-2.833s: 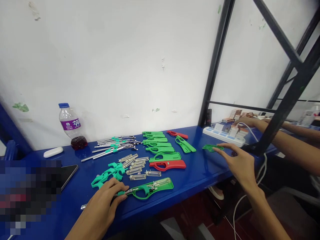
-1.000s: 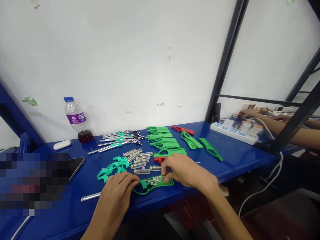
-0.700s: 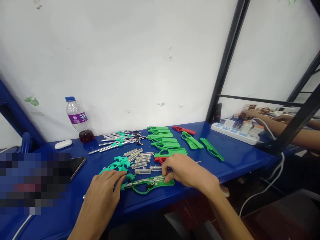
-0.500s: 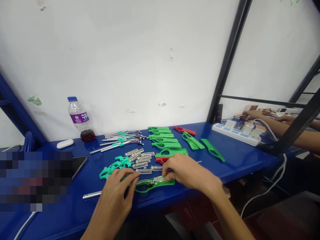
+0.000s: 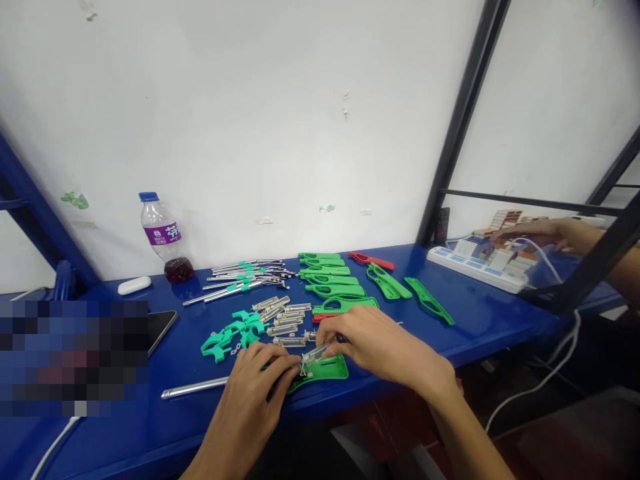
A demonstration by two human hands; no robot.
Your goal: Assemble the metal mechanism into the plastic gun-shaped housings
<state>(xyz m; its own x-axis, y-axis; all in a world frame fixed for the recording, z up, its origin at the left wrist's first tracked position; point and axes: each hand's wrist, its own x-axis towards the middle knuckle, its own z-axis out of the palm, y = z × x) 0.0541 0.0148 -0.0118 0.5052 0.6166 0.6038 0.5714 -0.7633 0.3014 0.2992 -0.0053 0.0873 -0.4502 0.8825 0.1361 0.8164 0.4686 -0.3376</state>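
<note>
A green lighter handle shell lies at the table's front edge with its hollow side up. My left hand is closed over its left end, where a long silver tube sticks out to the left. My right hand pinches a clear fuel tank, tilted just above the shell. A small dark object also shows between the right fingers; its kind is unclear. Beyond the hands lie several clear tanks, teal trigger pieces and silver tubes with teal parts.
Several green shells are lined up behind my right hand, with a red one farther back. A drink bottle, white case and phone are at left. At right are a power strip and another person's arm.
The clear tank's right end is lifted and tilted away from the shell in my right fingers. My left hand has moved right and down, over the shell's left end.
</note>
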